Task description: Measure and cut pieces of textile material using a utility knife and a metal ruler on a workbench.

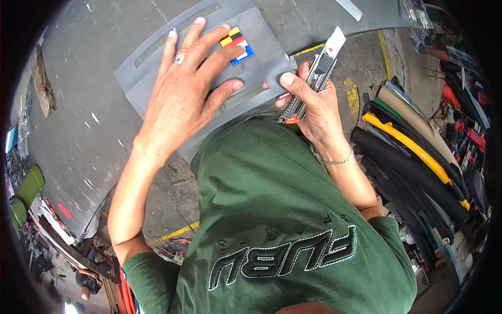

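A grey stitched sheet (264, 44), perhaps vinyl or leather, lies at the near edge of the dark table, with a long slot along its far side and a clear window strip nearer me. My left hand (183, 91) rests spread over it, a ring on one finger. One fingertip touches a small patch (236, 36) in yellow, black, red, white and blue. At the sheet's right corner, my right hand (324, 107) holds a snap-off utility knife (315, 76) with its blade out, pointing up and away. The thumb and fingers of that hand also meet the sheet's corner.
The dark scratched table (78, 141) carries a worn wooden piece (43, 83) at left and a pale strip (349, 9) at the far right. Rolls of material, one yellow (408, 144), lie to the right. People show at lower left (89, 282) and upper right.
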The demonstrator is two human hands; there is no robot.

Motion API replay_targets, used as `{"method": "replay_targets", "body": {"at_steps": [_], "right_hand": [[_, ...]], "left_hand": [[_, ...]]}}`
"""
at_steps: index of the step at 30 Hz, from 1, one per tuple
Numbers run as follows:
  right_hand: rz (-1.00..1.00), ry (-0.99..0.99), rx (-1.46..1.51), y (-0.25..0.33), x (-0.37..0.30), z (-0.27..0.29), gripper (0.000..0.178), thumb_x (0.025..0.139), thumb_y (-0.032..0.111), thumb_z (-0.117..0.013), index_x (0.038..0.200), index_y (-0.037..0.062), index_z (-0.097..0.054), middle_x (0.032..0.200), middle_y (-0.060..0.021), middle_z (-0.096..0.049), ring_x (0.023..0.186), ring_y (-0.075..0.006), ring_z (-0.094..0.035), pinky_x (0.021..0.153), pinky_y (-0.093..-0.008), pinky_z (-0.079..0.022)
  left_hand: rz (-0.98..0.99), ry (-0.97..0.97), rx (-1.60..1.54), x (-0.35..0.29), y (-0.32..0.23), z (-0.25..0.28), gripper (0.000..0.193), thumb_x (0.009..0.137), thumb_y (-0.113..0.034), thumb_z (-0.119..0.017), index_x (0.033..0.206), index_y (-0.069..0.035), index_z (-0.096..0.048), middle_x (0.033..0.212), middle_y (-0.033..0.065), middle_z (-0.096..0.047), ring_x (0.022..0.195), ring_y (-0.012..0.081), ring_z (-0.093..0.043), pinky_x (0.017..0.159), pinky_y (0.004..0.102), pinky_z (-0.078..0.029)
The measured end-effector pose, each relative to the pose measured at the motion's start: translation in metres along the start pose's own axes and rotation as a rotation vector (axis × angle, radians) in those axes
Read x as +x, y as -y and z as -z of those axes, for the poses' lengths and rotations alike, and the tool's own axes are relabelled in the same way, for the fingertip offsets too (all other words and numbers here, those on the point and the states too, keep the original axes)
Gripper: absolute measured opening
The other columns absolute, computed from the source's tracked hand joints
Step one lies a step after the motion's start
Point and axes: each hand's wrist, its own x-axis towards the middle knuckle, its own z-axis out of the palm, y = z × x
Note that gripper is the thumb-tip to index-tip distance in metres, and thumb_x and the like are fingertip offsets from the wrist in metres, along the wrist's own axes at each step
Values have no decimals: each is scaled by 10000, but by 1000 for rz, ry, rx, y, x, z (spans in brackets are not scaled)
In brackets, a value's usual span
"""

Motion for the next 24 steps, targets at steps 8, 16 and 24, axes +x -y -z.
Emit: {"method": "replay_targets", "body": {"at_steps": [8, 16, 24], "right_hand": [[-207, -37, -48, 8, 7, -4, 275, 880, 98, -836, 866, 104, -561, 752, -9, -620, 576, -127, -640, 517, -254, -511], [-182, 41, 76, 11, 10, -8, 254, 898, 76, -807, 876, 93, -555, 741, -7, -608, 553, -116, -579, 633, -288, -553], [9, -39, -145, 4, 16, -6, 243, 907, 51, -802, 921, 94, -563, 800, -16, -629, 581, -112, -570, 523, -253, -446]], "left_hand": [[-179, -144, -85, 9, -15, -4, 326, 800, -166, -848, 1114, -125, -768, 1052, -12, -722, 1017, 228, -664, 888, 379, -515], [-231, -195, 8, 14, -15, -4, 188, 811, -157, -836, 987, -150, -770, 960, -41, -721, 893, 188, -681, 785, 360, -531], [-217, -23, -21, 12, -13, 6, 133, 893, -144, -764, 970, -87, -672, 978, 14, -669, 851, 242, -677, 705, 379, -536]]}}
